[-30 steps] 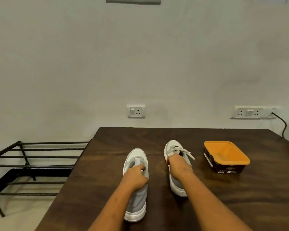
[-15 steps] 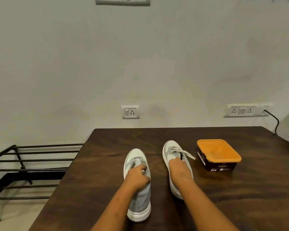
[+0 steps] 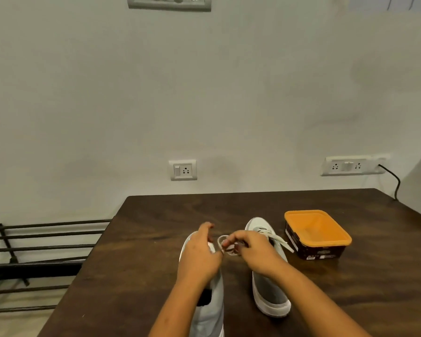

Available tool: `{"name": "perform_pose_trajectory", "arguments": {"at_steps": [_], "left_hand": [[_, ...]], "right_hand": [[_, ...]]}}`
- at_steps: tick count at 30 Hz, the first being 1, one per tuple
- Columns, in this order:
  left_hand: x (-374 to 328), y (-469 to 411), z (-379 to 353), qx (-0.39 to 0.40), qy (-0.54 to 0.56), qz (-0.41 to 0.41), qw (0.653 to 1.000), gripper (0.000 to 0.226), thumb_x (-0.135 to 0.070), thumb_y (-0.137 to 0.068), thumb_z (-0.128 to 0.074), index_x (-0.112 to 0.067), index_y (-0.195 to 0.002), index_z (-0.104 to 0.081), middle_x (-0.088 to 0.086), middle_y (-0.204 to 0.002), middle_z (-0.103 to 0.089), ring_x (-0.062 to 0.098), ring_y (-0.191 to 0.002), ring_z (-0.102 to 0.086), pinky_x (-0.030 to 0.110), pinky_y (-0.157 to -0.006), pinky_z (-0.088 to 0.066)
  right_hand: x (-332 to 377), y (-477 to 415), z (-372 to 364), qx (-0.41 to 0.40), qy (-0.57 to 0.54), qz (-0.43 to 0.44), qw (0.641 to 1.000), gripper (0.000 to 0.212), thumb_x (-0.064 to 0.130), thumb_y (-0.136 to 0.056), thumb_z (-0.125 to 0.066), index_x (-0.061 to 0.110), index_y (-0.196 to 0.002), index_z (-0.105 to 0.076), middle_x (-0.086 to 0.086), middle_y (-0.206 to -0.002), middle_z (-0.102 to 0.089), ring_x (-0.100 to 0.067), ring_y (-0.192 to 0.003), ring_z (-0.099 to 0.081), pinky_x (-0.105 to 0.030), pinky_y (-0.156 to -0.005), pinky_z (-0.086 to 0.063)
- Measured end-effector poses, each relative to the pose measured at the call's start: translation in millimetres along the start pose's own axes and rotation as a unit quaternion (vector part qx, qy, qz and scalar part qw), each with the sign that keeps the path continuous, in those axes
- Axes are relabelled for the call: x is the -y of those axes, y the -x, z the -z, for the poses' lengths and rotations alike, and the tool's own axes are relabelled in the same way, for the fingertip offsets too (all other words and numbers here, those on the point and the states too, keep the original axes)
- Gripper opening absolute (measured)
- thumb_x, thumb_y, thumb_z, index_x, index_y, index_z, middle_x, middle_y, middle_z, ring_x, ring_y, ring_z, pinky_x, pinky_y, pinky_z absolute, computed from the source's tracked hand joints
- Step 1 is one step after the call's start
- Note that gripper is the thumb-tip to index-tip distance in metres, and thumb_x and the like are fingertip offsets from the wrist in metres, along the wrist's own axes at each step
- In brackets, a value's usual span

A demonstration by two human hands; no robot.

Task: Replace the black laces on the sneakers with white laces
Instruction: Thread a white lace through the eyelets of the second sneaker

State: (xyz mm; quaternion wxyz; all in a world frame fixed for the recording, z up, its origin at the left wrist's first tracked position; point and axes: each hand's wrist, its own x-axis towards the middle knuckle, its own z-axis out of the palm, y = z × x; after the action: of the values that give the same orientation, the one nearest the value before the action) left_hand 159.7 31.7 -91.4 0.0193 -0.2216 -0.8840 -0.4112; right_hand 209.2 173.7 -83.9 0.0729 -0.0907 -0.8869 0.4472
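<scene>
Two sneakers (image 3: 270, 288) are set on the table (image 3: 156, 239), white lace (image 3: 225, 245) coil pinched between them by the right hand (image 3: 255, 254), left hand (image 3: 199, 256) grip can't be told; knots get caused if it's yanked.

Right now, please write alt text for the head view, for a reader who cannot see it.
A person's right hand pinches a looped white lace beside the left hand, above a grey left sneaker and right sneaker on a dark table. The right sneaker is laced in white; an orange-topped box stands to its right.
</scene>
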Motion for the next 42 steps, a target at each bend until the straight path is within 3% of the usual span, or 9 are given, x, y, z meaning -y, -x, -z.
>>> {"name": "perform_pose_trajectory", "arguments": {"at_steps": [5, 8, 13, 17, 22, 28, 31, 35, 42], "left_hand": [[10.4, -12.9, -6.0, 0.033, 0.103, -0.013, 0.994, 0.023, -0.013, -0.082, -0.064, -0.029, -0.099, -0.066, -0.002, -0.091, -0.067, 0.013, -0.076, -0.063, 0.039, -0.074, -0.056], [18.7, -26.2, -3.2, 0.040, 0.060, -0.029, 0.997, 0.014, -0.017, -0.080, -0.070, -0.023, -0.093, -0.068, -0.003, -0.087, -0.065, 0.013, -0.076, -0.062, 0.032, -0.072, -0.055], [29.2, -40.9, 0.6, 0.009, -0.008, -0.056, 0.998, 0.018, -0.005, -0.075, -0.067, -0.021, -0.079, -0.063, -0.002, -0.086, -0.062, 0.013, -0.080, -0.056, 0.019, -0.066, -0.042], [47.1, -46.3, 11.3, -0.051, -0.004, -0.012, 0.999, 0.036, 0.005, -0.077, -0.059, -0.029, -0.064, -0.054, -0.003, -0.080, -0.058, 0.014, -0.073, -0.057, 0.027, -0.067, -0.052], [58.7, -45.3, 20.9, -0.099, 0.060, 0.038, 0.993, 0.018, -0.006, -0.085, -0.062, -0.023, -0.080, -0.064, -0.003, -0.085, -0.064, 0.011, -0.078, -0.060, 0.015, -0.066, -0.043], [27.4, -33.1, 0.9, 0.109, 0.206, -0.017, 0.972, 0.027, -0.010, -0.088, -0.062, -0.024, -0.110, -0.063, 0.005, -0.096, -0.069, 0.017, -0.085, -0.066, 0.026, -0.075, -0.054], [24.2, -32.9, -6.4, 0.076, 0.180, -0.023, 0.981, 0.019, -0.003, -0.083, -0.061, -0.020, -0.090, -0.067, 0.010, -0.083, -0.069, 0.022, -0.070, -0.060, 0.038, -0.071, -0.053], [23.5, -32.8, -1.8, -0.018, 0.064, -0.034, 0.997, 0.020, -0.005, -0.080, -0.062, -0.024, -0.074, -0.057, -0.004, -0.072, -0.060, 0.008, -0.062, -0.053, 0.019, -0.056, -0.042], [21.7, -29.1, -0.4, -0.134, -0.075, -0.022, 0.988, 0.021, -0.004, -0.083, -0.049, -0.025, -0.087, -0.048, -0.006, -0.085, -0.051, 0.013, -0.072, -0.051, 0.026, -0.059, -0.039]], "right_hand": [[2.8, -12.4, -14.4, 0.036, -0.130, 0.031, 0.990, 0.028, -0.001, -0.095, -0.047, 0.023, -0.094, -0.062, 0.005, -0.097, -0.069, -0.009, -0.092, -0.065, -0.023, -0.082, -0.052], [-0.5, -21.9, -14.9, 0.022, -0.155, 0.012, 0.988, 0.027, 0.000, -0.095, -0.048, 0.024, -0.094, -0.062, 0.002, -0.094, -0.070, -0.012, -0.089, -0.067, -0.026, -0.079, -0.054], [-4.1, -34.9, -18.4, -0.005, -0.177, -0.020, 0.984, 0.031, 0.000, -0.096, -0.043, 0.021, -0.086, -0.064, -0.001, -0.086, -0.069, -0.009, -0.074, -0.061, -0.020, -0.063, -0.044], [-8.9, -39.1, -10.1, -0.076, -0.210, -0.058, 0.973, 0.038, -0.003, -0.097, -0.037, 0.017, -0.078, -0.064, 0.000, -0.082, -0.066, -0.010, -0.070, -0.056, -0.018, -0.058, -0.040], [-7.3, -33.2, 1.3, -0.018, -0.294, -0.088, 0.952, 0.034, -0.002, -0.099, -0.038, 0.014, -0.087, -0.066, 0.000, -0.090, -0.072, -0.011, -0.074, -0.062, -0.023, -0.061, -0.045], [7.0, -29.1, -9.7, 0.045, -0.298, -0.027, 0.953, 0.034, -0.019, -0.084, -0.047, 0.010, -0.082, -0.066, -0.006, -0.082, -0.068, -0.012, -0.073, -0.064, -0.020, -0.061, -0.051], [5.8, -27.2, -7.6, 0.017, -0.282, -0.011, 0.959, 0.035, -0.022, -0.078, -0.054, 0.010, -0.084, -0.068, -0.006, -0.084, -0.070, -0.013, -0.078, -0.067, -0.023, -0.067, -0.057], [4.7, -28.9, -8.1, -0.012, -0.289, -0.015, 0.957, 0.044, -0.025, -0.076, -0.051, 0.014, -0.082, -0.070, -0.005, -0.083, -0.071, -0.015, -0.079, -0.068, -0.023, -0.068, -0.056], [13.3, -24.6, -10.0, 0.073, -0.291, -0.010, 0.954, 0.036, -0.020, -0.077, -0.048, 0.014, -0.067, -0.057, 0.001, -0.062, -0.054, -0.005, -0.058, -0.050, -0.013, -0.056, -0.042]]}}
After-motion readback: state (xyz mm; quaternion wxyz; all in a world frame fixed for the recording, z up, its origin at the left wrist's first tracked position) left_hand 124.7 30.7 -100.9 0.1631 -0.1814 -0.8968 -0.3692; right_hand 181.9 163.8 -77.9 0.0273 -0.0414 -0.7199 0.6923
